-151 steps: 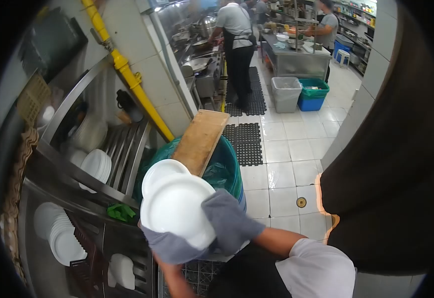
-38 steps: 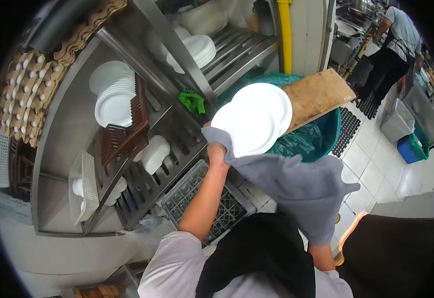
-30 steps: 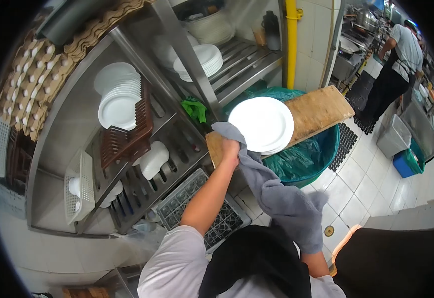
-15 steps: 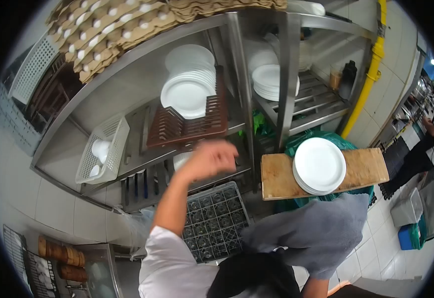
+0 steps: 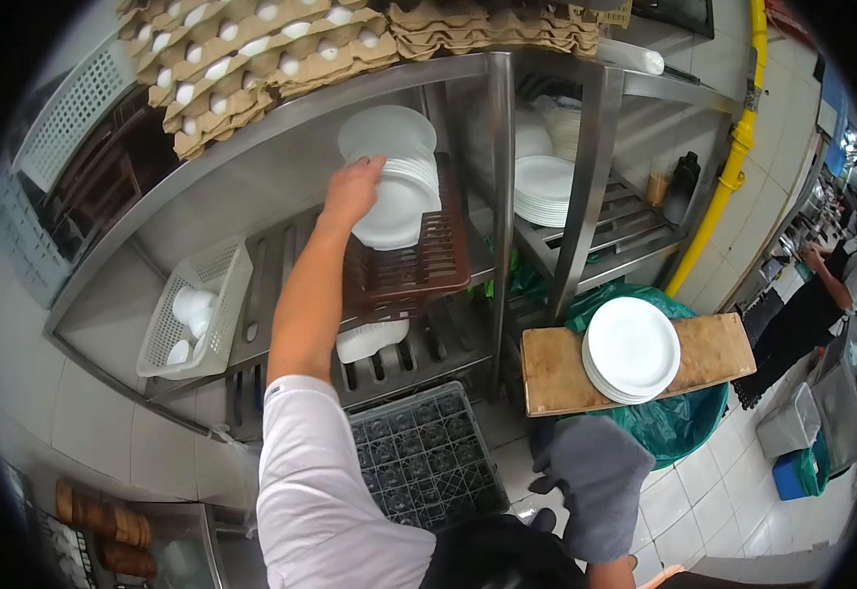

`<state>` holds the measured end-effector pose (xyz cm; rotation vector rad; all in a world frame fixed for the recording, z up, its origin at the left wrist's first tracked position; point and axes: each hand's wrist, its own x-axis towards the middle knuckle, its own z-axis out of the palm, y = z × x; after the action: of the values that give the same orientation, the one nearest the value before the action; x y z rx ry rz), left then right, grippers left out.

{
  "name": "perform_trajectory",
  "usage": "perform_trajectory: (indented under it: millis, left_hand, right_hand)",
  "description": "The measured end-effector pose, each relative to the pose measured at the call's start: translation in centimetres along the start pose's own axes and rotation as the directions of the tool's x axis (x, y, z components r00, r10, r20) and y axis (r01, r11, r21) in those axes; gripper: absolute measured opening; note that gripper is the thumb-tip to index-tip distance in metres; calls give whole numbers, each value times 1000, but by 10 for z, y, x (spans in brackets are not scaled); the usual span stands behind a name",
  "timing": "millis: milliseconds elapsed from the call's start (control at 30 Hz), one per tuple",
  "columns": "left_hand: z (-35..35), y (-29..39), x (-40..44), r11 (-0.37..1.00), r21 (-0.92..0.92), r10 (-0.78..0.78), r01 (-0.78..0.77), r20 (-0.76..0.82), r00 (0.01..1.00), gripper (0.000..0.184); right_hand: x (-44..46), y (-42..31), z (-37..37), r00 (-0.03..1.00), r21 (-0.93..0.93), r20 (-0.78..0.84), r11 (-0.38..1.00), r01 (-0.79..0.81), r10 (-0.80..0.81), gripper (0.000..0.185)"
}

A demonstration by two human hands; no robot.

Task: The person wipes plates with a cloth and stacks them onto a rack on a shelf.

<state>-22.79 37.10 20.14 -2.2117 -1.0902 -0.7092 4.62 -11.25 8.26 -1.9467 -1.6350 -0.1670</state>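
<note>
A: Left to right, what is hard to make out?

B: The egg trays (image 5: pixel 281 74) are cut off by the top edge. The left hand (image 5: pixel 353 188) touches the upper left rim of the white plates (image 5: pixel 397 211) standing in the brown rack (image 5: pixel 409 280). Its fingertips are bent over the edge, but the thumb is out of sight, so I cannot tell how firmly they pinch, or how many plates.

A: And further right?

B: The dark apron (image 5: pixel 492 560) covers the near edge of the glass crate (image 5: pixel 485 447). Next, the grey cloth (image 5: pixel 600 476) wraps the right hand completely; I cannot tell whether those fingers are clenched or loose. The plate stack (image 5: pixel 634 344) lies on the wooden board (image 5: pixel 551 373), which covers part of the green bag (image 5: pixel 678 427). At the far right, a co-worker (image 5: pixel 845 280) is small and partly lost in the dark border.

A: What differs from half a second ago?

B: The left hand was a blur below the rack, well apart from the plates; now it is up against them. The cloth was spread wide and is now bunched, hanging near the board. The plate stack stays on the board. The co-worker shows more fully.
</note>
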Motion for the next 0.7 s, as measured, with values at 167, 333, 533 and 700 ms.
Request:
perform_trajectory:
  millis: [167, 333, 533, 700]
  left_hand:
    - [-92, 32, -42, 975, -204, 0, -88, -393, 920, 16]
    - [-182, 122, -116, 700, -664, -512, 261, -213, 832, 18]
    - [-152, 222, -219, -346, -771, -368, 535, 636, 678, 20]
    - [-68, 282, -297, -892, -235, 228, 386, 504, 833, 42]
  right_hand:
    - [25, 10, -16, 975, -146, -213, 989, 36, -67, 51]
    - [56, -6, -12, 978, -97, 206, 994, 49, -28, 29]
    - [46, 1, -4, 884, 53, 468, 998, -38, 9, 11]
    - [23, 21, -3, 959, 139, 274, 990, 30, -68, 15]
